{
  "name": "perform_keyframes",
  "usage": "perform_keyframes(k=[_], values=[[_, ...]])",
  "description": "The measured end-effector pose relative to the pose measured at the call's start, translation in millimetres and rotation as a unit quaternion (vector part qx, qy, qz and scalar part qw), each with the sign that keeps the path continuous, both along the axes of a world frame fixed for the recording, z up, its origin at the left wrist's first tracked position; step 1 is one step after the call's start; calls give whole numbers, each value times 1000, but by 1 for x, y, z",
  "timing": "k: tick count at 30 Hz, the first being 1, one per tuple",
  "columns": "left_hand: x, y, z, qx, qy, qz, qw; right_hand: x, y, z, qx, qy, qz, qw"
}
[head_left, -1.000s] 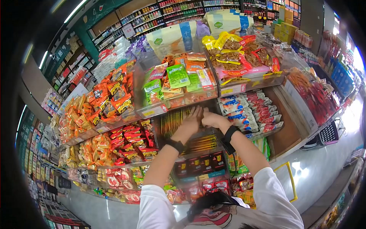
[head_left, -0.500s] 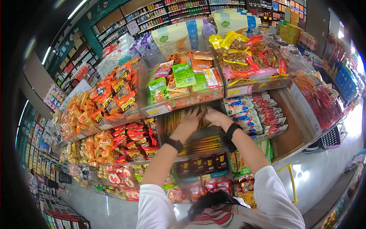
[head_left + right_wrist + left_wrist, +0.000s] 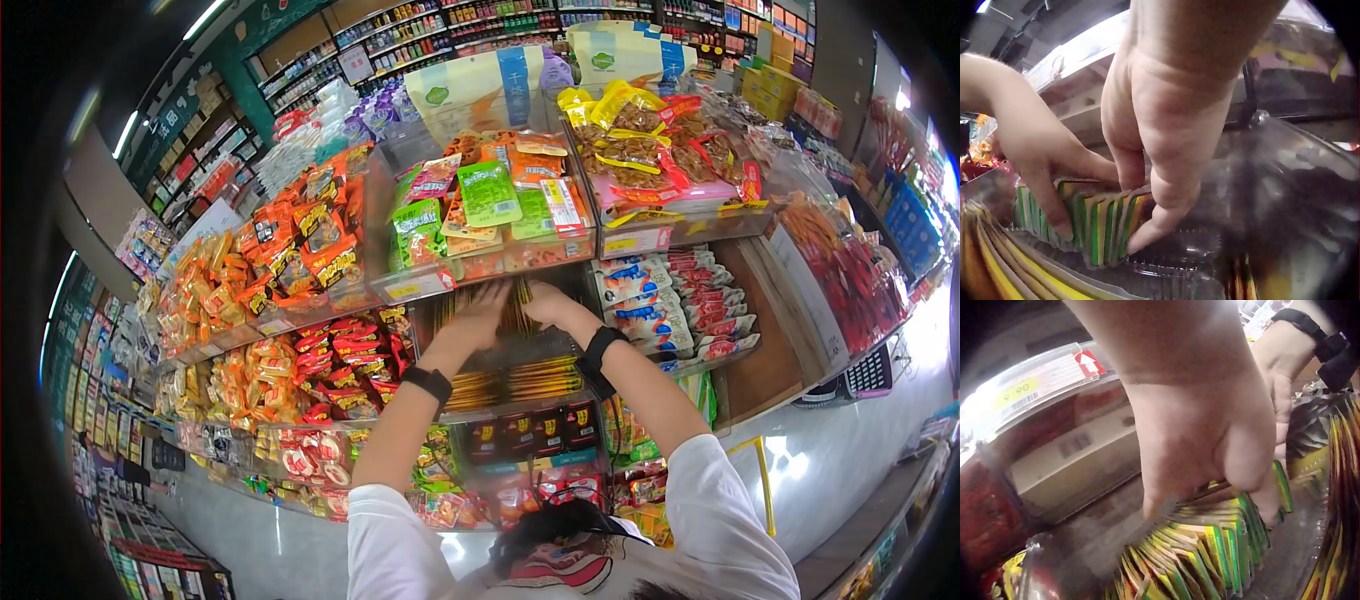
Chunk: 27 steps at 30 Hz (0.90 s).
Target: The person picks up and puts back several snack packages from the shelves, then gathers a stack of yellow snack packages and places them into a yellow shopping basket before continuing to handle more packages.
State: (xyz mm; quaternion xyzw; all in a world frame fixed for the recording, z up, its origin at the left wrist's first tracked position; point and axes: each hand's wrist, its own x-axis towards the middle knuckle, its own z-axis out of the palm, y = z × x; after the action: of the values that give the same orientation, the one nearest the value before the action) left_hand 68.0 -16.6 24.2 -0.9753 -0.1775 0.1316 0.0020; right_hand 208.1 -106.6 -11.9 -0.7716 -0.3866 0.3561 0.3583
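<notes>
Head view: a person's left hand (image 3: 478, 318) and right hand (image 3: 550, 303) reach into a clear plastic compartment (image 3: 515, 358) of a shop display, over a row of thin, flat yellow-and-green packets (image 3: 524, 308) standing on edge. Each wrist wears a black band. A second row of yellow-edged packets (image 3: 515, 385) lies nearer the person. White, blue and red packets (image 3: 640, 305) sit to the right, shiny red ones (image 3: 345, 370) to the left.

Left wrist view: the left hand bends down over the packets, its thumb along their near side. Beyond it is a white-and-yellow price label (image 3: 1029, 397) with a red arrow.

Right wrist view: the left hand holds the row between thumb and fingers; the right hand's curled fingers grip its end. How tightly, I cannot tell.
</notes>
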Motion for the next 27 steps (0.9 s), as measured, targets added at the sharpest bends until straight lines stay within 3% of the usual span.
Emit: perform_keyframes(k=[4,7,13,17,19,21,25,27], values=[[-26,26,10,-44,43,59,996,-5,-5,5,34,-10,4,999],[-40,31,9,-19,34,34,999,-1,3,-3,12,-28,10,1000],[-50,33,-2,36,7,20,999,-5,-2,7,-1,-65,32,997],[-50,41,-19,150,50,16,987,-8,-7,28,-79,-43,100,991],[-49,42,-23,190,66,25,979,-10,-4,10,8,-132,62,989],[-51,42,-25,204,50,19,978,-10,-1,0,24,-157,56,986],[-57,32,-15,220,45,21,974,-10,-4,13,-17,-99,79,992],[-59,17,3,255,103,60,960,-8,-7,22,-39,-73,84,993]])
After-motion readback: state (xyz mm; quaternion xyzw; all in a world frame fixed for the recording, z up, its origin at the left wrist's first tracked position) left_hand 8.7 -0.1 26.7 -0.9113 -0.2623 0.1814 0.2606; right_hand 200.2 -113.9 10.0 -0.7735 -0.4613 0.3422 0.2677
